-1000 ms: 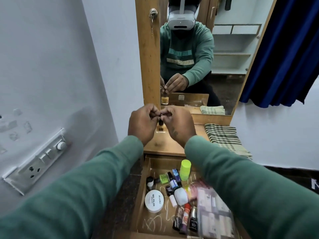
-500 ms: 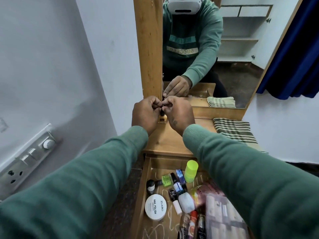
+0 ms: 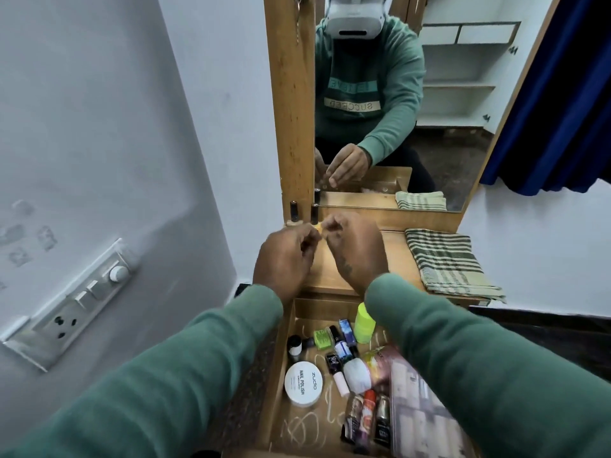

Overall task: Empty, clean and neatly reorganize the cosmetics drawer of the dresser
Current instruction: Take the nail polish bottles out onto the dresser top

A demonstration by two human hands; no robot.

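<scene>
Round white tin [image 3: 303, 383], lying in the drawer [image 3: 281, 358]: lid is carrying the brand "ZUDIO" along one side and "NAIL POLISH" in bold black capitals across the middle; a finer line beneath is staying too small to read. Green sweatshirt [image 3: 352, 105], appearing in the mirror [image 3: 456, 180]: chest is showing two bands of reversed lettering, the lower one reading "SUCCEED" and the upper one looking like "BELIEVE", partly creased. Small bottles [image 3: 383, 421] in the drawer: labels are showing print too blurred to make out.
</scene>
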